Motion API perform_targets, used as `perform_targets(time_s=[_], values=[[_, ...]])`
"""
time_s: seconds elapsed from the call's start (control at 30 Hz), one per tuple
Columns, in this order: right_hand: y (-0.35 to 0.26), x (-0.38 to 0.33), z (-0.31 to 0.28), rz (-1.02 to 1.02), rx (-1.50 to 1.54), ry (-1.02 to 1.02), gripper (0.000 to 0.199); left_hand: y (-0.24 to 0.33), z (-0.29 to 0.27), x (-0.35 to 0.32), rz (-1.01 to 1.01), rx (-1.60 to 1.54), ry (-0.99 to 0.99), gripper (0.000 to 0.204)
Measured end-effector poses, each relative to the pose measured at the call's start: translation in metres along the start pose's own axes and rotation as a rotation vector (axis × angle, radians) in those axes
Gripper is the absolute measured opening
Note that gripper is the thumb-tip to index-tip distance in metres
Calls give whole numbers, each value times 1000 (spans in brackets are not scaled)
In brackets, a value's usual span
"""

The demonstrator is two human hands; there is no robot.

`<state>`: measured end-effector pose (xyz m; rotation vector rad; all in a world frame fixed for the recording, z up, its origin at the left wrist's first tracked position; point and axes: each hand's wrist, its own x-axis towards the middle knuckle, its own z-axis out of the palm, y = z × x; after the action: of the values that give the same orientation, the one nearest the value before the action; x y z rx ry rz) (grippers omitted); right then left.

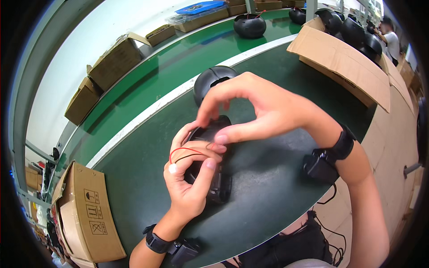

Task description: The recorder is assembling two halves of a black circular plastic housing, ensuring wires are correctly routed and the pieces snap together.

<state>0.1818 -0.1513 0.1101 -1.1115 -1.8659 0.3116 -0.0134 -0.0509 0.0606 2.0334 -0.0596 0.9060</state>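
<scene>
My left hand [190,178] is wrapped around a black plastic housing [219,190], holding it low over the green work surface. A thin red wire and a black wire [182,149] loop across its fingers, with a small white connector [173,168] at the end of them. Above the housing arches my right hand [250,107], thumb and fingers apart, its thumb tip close to the left fingertips. The housing's upper part is partly covered by both hands. Just beyond them sits a round black shell [214,80] with an opening in it.
An open cardboard box [342,60] at the far right holds several black shells. Another carton [91,210] stands at the left. Across a white strip, a green belt [156,85] carries another black shell [250,26]. Boxes line its far side. A person [391,40] works at the far right.
</scene>
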Motion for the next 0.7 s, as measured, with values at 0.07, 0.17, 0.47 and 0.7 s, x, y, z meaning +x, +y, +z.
perform_targets(time_s=[0.07, 0.17, 0.47, 0.7], values=[[18, -10, -9, 32, -55, -72, 49, -2, 2, 1, 35, -19, -8, 8], [35, -15, -8, 141, 232, -233, 61, -3, 4, 1, 60, -21, 15, 11], [36, -9, 4, 240, 294, -121, 44, -1, 4, -3, -8, -29, -11, 15], [34, -10, 3, 281, 263, -118, 40, 4, 8, -1, -49, -70, 52, 12]])
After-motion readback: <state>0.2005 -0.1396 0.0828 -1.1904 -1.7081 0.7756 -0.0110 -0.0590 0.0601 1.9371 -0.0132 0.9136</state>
